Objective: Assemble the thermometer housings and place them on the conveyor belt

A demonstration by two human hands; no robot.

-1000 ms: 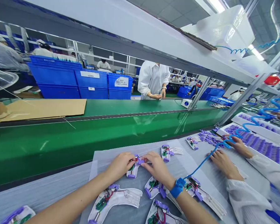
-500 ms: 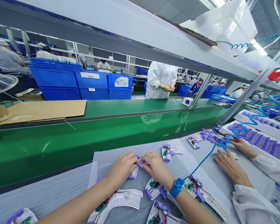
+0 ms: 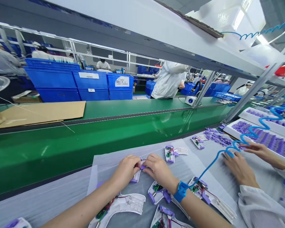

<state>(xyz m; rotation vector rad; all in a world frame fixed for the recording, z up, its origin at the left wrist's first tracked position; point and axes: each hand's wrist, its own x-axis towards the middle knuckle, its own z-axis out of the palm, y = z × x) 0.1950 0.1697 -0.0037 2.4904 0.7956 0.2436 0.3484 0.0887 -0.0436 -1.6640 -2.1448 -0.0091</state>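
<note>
Both hands, left hand [image 3: 127, 170] and right hand [image 3: 158, 170], pinching a white-purple part [image 3: 136, 176], grey mat [image 3: 104, 158], green conveyor [image 3: 85, 139]

Both bare forearms reach forward from the lower edge, converging. Left hand [image 3: 126, 169] curled, palm down, fingertips pinched together at its right side. Right hand [image 3: 158, 169] mirrors it, fingers bent, thumb and index tips meeting the left's. Right wrist wears a blue strap.

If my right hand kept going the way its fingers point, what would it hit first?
The right hand points left at the small purple-and-white assembly it already touches; just beyond are the left hand's fingers. Depth is hard to judge.
</note>
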